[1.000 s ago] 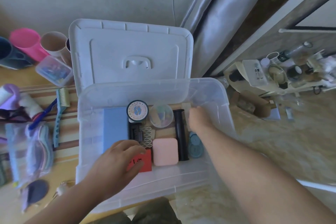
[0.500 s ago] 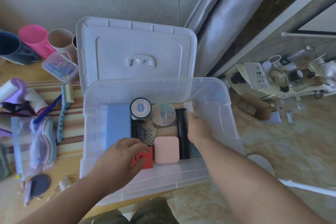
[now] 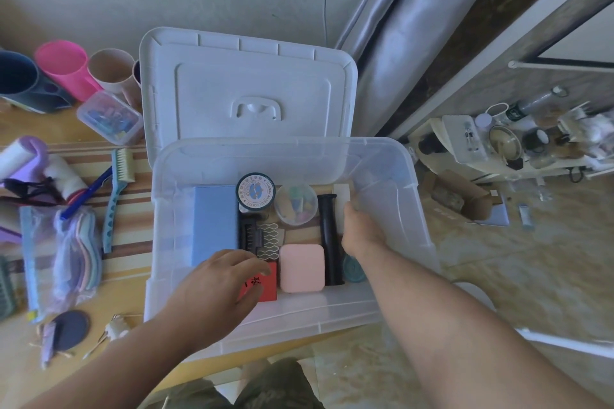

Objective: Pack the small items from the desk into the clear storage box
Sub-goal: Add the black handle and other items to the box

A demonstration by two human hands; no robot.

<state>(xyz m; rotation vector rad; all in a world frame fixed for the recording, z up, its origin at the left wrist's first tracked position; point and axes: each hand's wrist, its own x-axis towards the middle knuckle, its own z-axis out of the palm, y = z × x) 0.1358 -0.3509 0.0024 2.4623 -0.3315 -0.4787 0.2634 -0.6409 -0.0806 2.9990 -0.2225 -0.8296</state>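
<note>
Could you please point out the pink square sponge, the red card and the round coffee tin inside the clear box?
pink square sponge (image 3: 301,267), head view, middle of its top face.
red card (image 3: 268,287), head view, uncovered right part.
round coffee tin (image 3: 255,191), head view, centre of its lid.

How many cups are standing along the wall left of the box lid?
3 clearly: a dark blue cup far left, a pink cup beside it, a beige cup next; a fourth may hide behind the lid.

Both forearms are showing bare up to the near edge of the picture; no sleeves, watch or bracelet are appearing on them. The left hand (image 3: 219,289) and the right hand (image 3: 360,232) are wearing no gloves and no rings. Near the bottom edge, olive-green cloth (image 3: 265,388) with darker patches is covering the lap.
</note>
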